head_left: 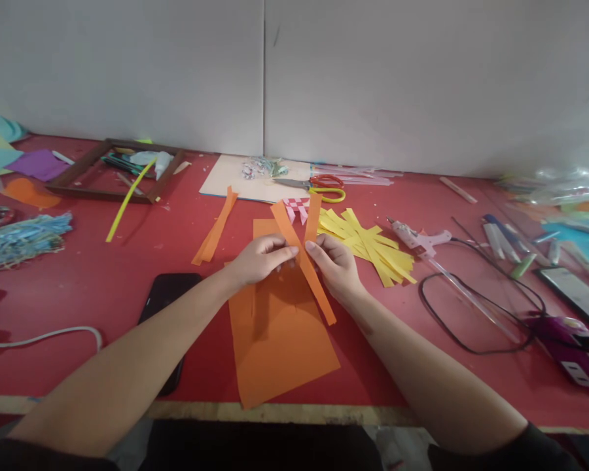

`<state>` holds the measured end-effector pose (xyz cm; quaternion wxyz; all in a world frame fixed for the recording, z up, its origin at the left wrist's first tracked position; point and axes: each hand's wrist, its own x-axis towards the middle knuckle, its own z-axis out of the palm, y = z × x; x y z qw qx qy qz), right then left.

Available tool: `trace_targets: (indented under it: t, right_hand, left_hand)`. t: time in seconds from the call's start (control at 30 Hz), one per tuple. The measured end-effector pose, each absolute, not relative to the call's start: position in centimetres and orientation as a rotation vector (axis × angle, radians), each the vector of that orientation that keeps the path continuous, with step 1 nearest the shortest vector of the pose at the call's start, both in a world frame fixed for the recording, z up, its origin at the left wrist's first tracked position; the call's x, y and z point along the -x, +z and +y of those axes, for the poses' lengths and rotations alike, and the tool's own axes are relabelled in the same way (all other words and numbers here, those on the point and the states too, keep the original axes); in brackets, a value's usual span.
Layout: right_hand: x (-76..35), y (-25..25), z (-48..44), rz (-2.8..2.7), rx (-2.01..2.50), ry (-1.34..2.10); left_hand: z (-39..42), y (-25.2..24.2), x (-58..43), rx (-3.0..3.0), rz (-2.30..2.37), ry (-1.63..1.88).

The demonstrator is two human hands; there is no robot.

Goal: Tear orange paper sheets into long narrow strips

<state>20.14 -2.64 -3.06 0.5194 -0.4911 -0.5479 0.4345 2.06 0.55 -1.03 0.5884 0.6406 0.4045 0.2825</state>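
Note:
My left hand (261, 257) and my right hand (334, 264) meet over an orange paper sheet (279, 340) on the red table (103, 275). Both pinch crossed orange paper strips (304, 258) between thumb and fingers. The strips form an X above the sheet. One strip runs down to the right past my right wrist. A small pink-and-white woven paper piece (296, 209) lies just behind the strips. A pile of yellow paper strips (368, 245) lies right of my right hand.
More orange strips (216, 229) lie to the left, a black phone (165, 297) under my left forearm. Scissors (319, 186) rest on a cream board (235, 180). A glue gun (419, 239), black cable (476, 314), pens and a wooden frame (112, 171) surround the space.

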Motion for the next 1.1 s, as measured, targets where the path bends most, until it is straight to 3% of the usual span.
trace_targets:
  t: [0.7, 1.1]
  right_hand:
    - [-20.42, -3.55, -2.53, -1.262, 1.057, 1.200]
    - [-20.42, -3.34, -2.57, -1.274, 1.061, 1.085]
  left_hand:
    - [0.08, -0.98, -2.37, -1.452, 0.871, 0.661]
    - [0.22, -0.85, -2.32, -1.405, 0.940, 0.677]
